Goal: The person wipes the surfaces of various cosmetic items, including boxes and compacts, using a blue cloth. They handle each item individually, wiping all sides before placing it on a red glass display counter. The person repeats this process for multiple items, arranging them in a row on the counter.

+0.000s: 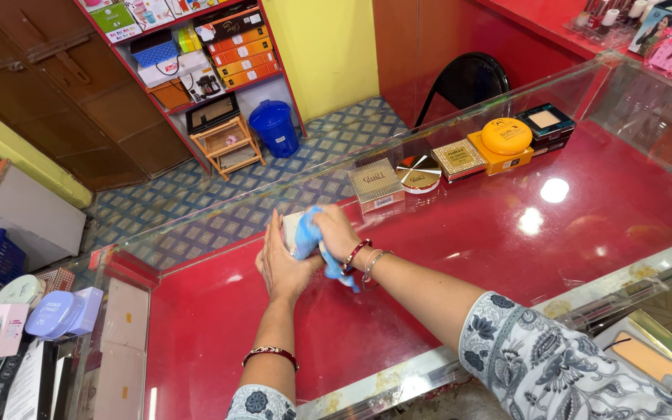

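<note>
Left hand (280, 264) grip steadies pale box (291, 230) (mostly hidden); right hand (336, 233) clutches blue cloth (309, 237).

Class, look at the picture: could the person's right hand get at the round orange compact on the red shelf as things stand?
Probably yes: the orange compact sits farther along the same open red shelf, nothing between. But the right hand is gripping a blue cloth.
</note>
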